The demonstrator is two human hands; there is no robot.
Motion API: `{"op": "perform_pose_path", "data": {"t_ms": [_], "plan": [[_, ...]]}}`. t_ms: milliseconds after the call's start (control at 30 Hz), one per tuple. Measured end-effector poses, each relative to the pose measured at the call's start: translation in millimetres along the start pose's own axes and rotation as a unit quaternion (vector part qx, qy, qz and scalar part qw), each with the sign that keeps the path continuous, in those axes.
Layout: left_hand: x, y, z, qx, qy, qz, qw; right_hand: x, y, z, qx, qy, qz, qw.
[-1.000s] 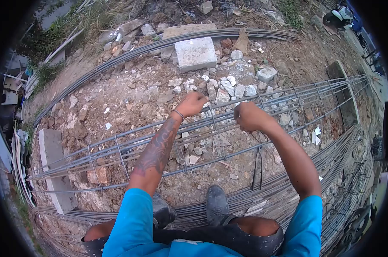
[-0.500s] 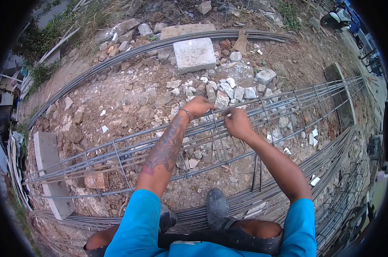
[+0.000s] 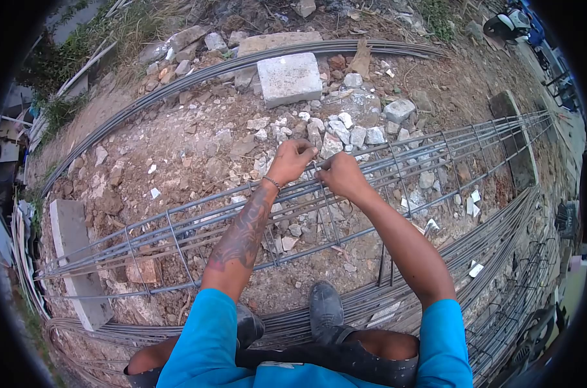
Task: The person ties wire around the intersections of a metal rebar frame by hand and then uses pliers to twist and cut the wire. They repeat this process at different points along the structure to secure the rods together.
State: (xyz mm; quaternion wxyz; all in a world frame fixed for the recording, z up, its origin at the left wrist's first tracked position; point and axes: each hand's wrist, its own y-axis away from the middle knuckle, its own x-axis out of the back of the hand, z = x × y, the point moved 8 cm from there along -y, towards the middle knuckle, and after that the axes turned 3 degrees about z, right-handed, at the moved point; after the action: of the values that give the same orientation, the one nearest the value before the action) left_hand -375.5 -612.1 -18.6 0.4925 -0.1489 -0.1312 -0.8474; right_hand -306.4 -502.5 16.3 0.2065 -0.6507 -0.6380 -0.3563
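Note:
A long rebar cage (image 3: 293, 191), grey bars with square stirrups around them, crosses in front of me from left to right. My left hand (image 3: 292, 161) is over its far top bar, thumb and fingers curled together beside a stirrup (image 3: 329, 210). Close by on the right, my right hand (image 3: 343, 176) is closed in a pinch where that stirrup meets the bar. Whatever is between the fingertips of either hand is too small to make out.
A concrete slab (image 3: 70, 226) props the cage's left end, and another slab (image 3: 517, 158) its right. Beyond are rubble, a pale concrete block (image 3: 289, 79) and a curved rod bundle (image 3: 170, 92). More rods (image 3: 429, 265) lie by my boots (image 3: 326, 307); a motorbike (image 3: 515, 24) stands far right.
Both hands have shifted slightly left in view. My left fingers have lifted and curled away from the stirrup, while my right hand stays close to the joint.

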Motion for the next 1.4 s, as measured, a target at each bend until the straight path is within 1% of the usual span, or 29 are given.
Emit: {"op": "perform_pose_path", "data": {"t_ms": [67, 100, 167, 267, 367, 500, 567, 600, 667, 700, 767, 800, 867, 900, 967, 1000, 1033, 1100, 1167, 1233, 1267, 1333, 1367, 1400], "plan": [[2, 1, 2, -0.01, 0.007, 0.027, 1.0, -4, -5, 9, -0.039, 0.005, -0.006, 0.999], [1, 1, 2, -0.011, 0.006, 0.027, 1.0, -5, -4, 10, -0.038, 0.005, -0.005, 0.999], [4, 2, 6, -0.042, -0.01, 0.05, 0.998, -7, -2, 14, -0.043, 0.006, -0.007, 0.999], [6, 4, 11, -0.047, -0.025, 0.065, 0.996, -13, -6, 18, -0.032, 0.033, -0.022, 0.999], [6, 3, 6, -0.031, 0.008, 0.064, 0.997, -15, -6, 10, -0.032, 0.076, -0.03, 0.996], [9, 4, 6, -0.017, 0.021, 0.07, 0.997, -19, -13, 13, -0.024, 0.066, -0.027, 0.997], [12, 10, 16, -0.07, 0.004, 0.093, 0.993, -18, -13, 11, -0.019, 0.059, -0.013, 0.998], [11, 12, 15, -0.07, 0.005, 0.092, 0.993, -18, -12, 12, -0.021, 0.058, -0.014, 0.998], [14, 17, 24, -0.118, -0.001, 0.109, 0.987, -16, -12, 8, -0.007, 0.036, -0.017, 0.999], [15, 19, 23, -0.118, -0.002, 0.109, 0.987, -15, -11, 7, -0.007, 0.036, -0.016, 0.999], [16, 29, 32, -0.199, -0.041, 0.097, 0.974, -11, -8, 8, -0.032, -0.032, -0.008, 0.999], [20, 32, 35, -0.199, -0.041, 0.095, 0.975, -10, -8, 9, -0.034, -0.034, -0.007, 0.999], [15, 43, 49, -0.231, -0.09, 0.005, 0.969, -9, -5, 8, -0.022, -0.023, 0.011, 0.999], [18, 45, 47, -0.228, -0.093, 0.003, 0.969, -11, -5, 8, -0.022, -0.028, 0.009, 0.999], [16, 53, 59, -0.32, -0.17, -0.059, 0.93, -13, -7, 10, -0.025, -0.031, 0.005, 0.999], [16, 52, 56, -0.301, -0.19, -0.079, 0.931, -14, -9, 11, -0.029, -0.045, 0.008, 0.999], [17, 49, 55, -0.303, -0.194, -0.078, 0.93, -14, -10, 12, -0.025, -0.047, 0.01, 0.999], [13, 38, 49, -0.258, -0.175, -0.107, 0.944, -17, -11, 17, -0.047, -0.045, -0.013, 0.998], [12, 37, 53, -0.274, -0.18, -0.092, 0.94, -16, -10, 17, -0.037, -0.04, -0.015, 0.998], [11, 32, 41, -0.196, -0.134, -0.13, 0.963, -17, -10, 14, -0.025, -0.038, -0.015, 0.999], [10, 32, 41, -0.197, -0.137, -0.131, 0.962, -18, -11, 13, -0.017, -0.022, -0.012, 1.0], [14, 23, 25, -0.108, -0.15, -0.074, 0.98, -15, -13, 12, -0.009, -0.008, -0.008, 1.0], [13, 20, 20, -0.106, -0.15, -0.076, 0.98, -16, -13, 12, -0.012, -0.002, -0.018, 1.0], [9, 16, 12, -0.081, -0.157, -0.122, 0.977, -17, -13, 12, -0.013, 0.005, -0.029, 0.999]]}}
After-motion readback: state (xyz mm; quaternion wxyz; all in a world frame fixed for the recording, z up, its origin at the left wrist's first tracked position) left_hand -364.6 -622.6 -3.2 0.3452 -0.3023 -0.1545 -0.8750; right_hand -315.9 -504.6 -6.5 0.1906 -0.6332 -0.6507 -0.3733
